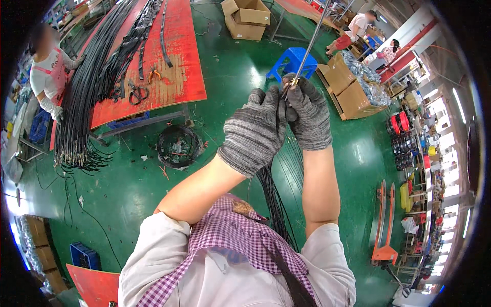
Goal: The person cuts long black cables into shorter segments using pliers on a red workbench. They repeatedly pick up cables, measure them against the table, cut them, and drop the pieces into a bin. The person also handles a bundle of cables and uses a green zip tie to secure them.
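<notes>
- Both hands wear grey knit gloves; the left hand [254, 130] and right hand [308, 115] meet at centre, fingers closed on a thin cable [310, 47]
- The cable's brass end [293, 82] sits between the fingertips; the cable runs up and far right; a black bundle [276, 204] hangs down near the body
- Open brown boxes [245, 18] stand far; another box [353, 92] right, beside a blue stool [291, 61]
- Red table [179, 66] far left carries black cables

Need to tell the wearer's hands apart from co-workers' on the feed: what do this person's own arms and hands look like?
Both the left hand and right hand wear grey knitted work gloves with ribbed cuffs ending at the wrist. The forearms are bare up to short, light grey sleeves. A purple-and-white checked apron covers the chest.
</notes>
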`<state>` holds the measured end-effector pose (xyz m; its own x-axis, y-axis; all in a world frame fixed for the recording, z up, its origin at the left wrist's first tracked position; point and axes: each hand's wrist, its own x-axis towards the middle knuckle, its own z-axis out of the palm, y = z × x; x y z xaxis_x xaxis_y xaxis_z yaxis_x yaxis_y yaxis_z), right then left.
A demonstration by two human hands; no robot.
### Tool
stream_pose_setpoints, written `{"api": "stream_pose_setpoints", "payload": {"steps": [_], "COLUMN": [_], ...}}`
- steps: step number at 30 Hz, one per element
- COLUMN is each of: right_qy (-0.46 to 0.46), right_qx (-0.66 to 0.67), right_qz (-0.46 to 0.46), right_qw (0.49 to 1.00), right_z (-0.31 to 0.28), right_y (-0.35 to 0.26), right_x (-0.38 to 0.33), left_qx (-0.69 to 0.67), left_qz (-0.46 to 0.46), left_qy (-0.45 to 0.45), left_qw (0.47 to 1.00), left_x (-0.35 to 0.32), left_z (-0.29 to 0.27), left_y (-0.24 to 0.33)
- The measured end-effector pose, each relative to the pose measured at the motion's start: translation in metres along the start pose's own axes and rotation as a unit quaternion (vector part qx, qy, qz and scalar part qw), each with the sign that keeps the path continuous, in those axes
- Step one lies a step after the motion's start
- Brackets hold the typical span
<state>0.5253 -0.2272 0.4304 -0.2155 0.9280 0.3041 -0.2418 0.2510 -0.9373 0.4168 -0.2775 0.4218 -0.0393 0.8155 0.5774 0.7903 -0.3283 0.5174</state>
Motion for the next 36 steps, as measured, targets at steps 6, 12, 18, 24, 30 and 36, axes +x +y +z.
{"api": "stream_pose_setpoints", "payload": {"steps": [6, 12, 18, 24, 30, 36], "right_qy": [-0.002, -0.011, -0.088, -0.077, -0.089, -0.14], "right_qx": [-0.181, -0.185, -0.036, -0.023, 0.071, 0.018], "right_qz": [-0.063, -0.035, -0.08, -0.046, 0.004, 0.061], "right_qw": [0.982, 0.982, 0.992, 0.996, 0.993, 0.988], "right_z": [-0.003, -0.008, -0.026, -0.022, -0.001, 0.012], "right_y": [-0.013, -0.029, -0.01, -0.011, 0.011, 0.031], "right_x": [-0.002, -0.003, 0.009, 0.015, 0.02, 0.029], "left_qx": [0.084, -0.16, -0.578, -0.596, -0.361, -0.274], "left_qz": [-0.008, 0.183, -0.098, -0.141, -0.082, -0.109], "left_qy": [-0.064, -0.015, -0.196, -0.11, 0.028, 0.056], "left_qw": [0.994, 0.97, 0.786, 0.783, 0.929, 0.954], "left_x": [0.007, 0.015, 0.016, 0.016, 0.009, 0.003], "left_z": [0.004, 0.015, 0.023, 0.02, 0.028, 0.019], "left_y": [0.006, -0.023, -0.009, 0.004, -0.025, -0.047]}}
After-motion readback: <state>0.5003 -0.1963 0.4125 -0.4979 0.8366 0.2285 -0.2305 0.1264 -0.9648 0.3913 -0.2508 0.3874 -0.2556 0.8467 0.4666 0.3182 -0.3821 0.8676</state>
